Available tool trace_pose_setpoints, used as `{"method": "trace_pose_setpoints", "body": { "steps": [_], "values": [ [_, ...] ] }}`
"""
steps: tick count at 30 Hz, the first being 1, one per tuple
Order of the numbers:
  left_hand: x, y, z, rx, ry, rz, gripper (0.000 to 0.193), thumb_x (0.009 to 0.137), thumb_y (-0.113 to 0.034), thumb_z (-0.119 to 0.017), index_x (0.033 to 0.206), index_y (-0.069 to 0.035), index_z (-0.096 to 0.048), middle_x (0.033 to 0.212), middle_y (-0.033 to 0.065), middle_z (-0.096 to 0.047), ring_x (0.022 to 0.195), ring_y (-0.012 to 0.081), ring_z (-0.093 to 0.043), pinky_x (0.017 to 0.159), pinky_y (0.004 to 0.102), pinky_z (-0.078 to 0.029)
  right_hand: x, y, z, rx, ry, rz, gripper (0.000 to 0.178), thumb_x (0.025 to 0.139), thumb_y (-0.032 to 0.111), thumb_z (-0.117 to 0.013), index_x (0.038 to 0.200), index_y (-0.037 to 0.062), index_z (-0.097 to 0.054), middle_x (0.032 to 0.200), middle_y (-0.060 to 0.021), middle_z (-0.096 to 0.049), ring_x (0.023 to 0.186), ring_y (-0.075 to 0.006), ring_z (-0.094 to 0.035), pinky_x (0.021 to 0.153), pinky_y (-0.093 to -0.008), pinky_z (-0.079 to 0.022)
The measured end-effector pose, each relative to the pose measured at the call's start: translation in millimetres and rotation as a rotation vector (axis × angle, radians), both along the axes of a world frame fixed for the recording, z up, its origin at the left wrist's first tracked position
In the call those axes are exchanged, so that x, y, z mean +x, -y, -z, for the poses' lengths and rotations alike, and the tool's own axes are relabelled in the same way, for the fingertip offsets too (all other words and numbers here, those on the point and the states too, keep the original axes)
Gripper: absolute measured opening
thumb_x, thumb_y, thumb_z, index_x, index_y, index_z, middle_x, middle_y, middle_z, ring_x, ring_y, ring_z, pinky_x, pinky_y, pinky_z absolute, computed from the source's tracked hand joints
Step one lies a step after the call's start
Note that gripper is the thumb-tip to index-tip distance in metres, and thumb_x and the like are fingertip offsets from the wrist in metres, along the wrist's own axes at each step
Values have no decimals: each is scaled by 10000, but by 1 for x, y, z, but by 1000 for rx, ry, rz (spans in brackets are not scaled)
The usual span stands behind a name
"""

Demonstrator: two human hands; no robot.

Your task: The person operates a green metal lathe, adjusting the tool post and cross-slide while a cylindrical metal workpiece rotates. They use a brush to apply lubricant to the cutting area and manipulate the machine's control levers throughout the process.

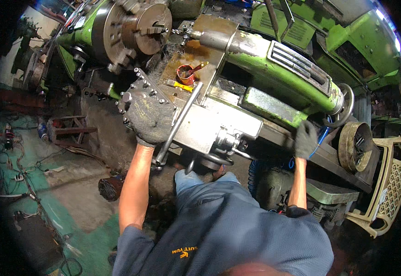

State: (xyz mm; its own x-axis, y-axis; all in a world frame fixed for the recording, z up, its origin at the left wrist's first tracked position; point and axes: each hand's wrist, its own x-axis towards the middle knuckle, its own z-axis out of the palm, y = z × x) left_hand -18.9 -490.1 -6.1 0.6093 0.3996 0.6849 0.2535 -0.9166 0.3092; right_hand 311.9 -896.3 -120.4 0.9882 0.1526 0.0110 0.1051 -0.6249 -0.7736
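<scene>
My left hand (151, 118), in a dark grey work glove, is curled over the lathe's square tool post (140, 89), which has bolts standing along its edges. Just right of that hand a long steel bar handle (180, 124) slants across the carriage (203, 124). My right hand (306, 139), also gloved, is off to the right by the lathe bed, below the tailstock handwheel (345, 106). Its fingers are smeared by motion. A thin blue hose (320, 140) runs beside it; whether the hand touches it I cannot tell. A drill bit (178, 31) in the tailstock points at the blurred chuck (131, 32).
A red cup (185, 73) with a brush and a yellow-handled tool (180, 86) lie on the carriage top. Handwheels and levers (226, 142) jut toward my legs. At right are a round metal pan (354, 147) and a beige plastic frame (384, 188). Cables (30, 188) cross the floor.
</scene>
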Motion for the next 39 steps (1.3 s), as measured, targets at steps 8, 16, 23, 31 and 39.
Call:
{"method": "trace_pose_setpoints", "body": {
  "steps": [8,16,23,31,39],
  "values": [
    [-15,-20,-54,82,-313,232,239,750,-275,-753,911,-108,-695,967,109,-680,913,281,-639,828,436,-488,-52,-331,-75,-136,32,-759,603,831,576,-717,1266,160,-677,1048,-158,-735,971,-301,-718,857,-395,-553],
    [-153,-151,-1,-179,108,-46,220,897,-221,-679,1031,-49,-707,1067,123,-702,1002,316,-654,932,451,-497,-87,-398,-86,-109,35,-695,284,897,327,-700,1050,95,-761,930,-116,-762,831,-175,-726,756,-346,-563],
    [-265,-349,269,-623,-705,-510,584,948,-522,-572,1199,-6,-680,1223,213,-682,1129,418,-633,982,474,-485,-133,-409,-122,-39,138,-408,197,890,213,-734,1019,65,-758,839,-65,-754,738,-103,-683,692,-298,-553],
    [-286,-436,439,-759,-901,-469,645,942,-599,-486,1363,-125,-603,1380,231,-572,1208,433,-588,969,515,-479,-123,-416,-103,-247,716,-377,208,910,238,-694,1051,92,-737,894,-94,-728,837,-211,-718,689,-338,-573],
    [-264,-403,459,-1016,-685,-485,491,934,-227,-611,1396,-83,-530,1385,188,-580,1231,376,-587,1031,464,-455,-99,-521,-115,-516,750,-354,289,874,366,-691,1039,129,-707,943,-123,-718,906,-317,-697,751,-413,-540]
  ]
}}
